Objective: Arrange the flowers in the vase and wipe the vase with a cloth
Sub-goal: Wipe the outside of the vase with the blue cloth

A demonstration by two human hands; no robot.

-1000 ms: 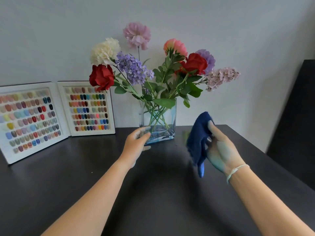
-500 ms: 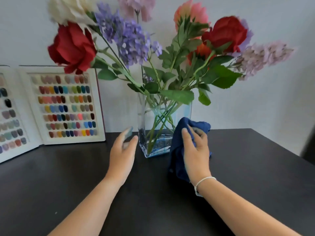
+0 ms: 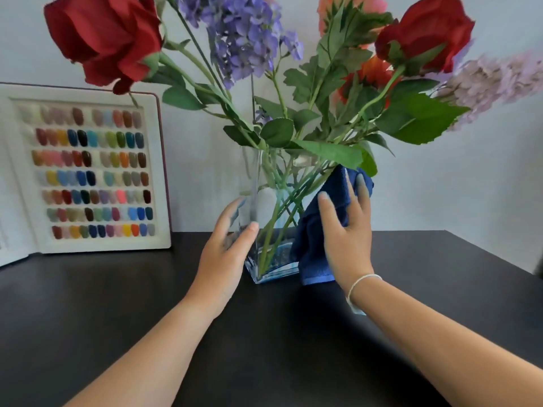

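Observation:
A clear square glass vase [image 3: 271,183] with a blue-tinted base stands on the black table [image 3: 117,318]. It holds several flowers [image 3: 249,39]: red roses, purple and pale lilac sprays, pink blooms, green leaves. My left hand [image 3: 226,254] clasps the vase's left side near the bottom, thumb on the front face. My right hand [image 3: 346,233] presses a dark blue cloth [image 3: 317,230] flat against the vase's right side, fingers spread. The cloth hangs down to the table and hides that side of the vase.
A white display board of coloured nail samples [image 3: 91,171] leans against the wall at the left, with a second panel at the frame's left edge. The wall rises just behind the vase. The table's right edge [image 3: 484,254] runs diagonally at the right.
My view has come closer to the vase. My left hand has closed onto the vase's left side. My right hand has slid the cloth up the vase's right side.

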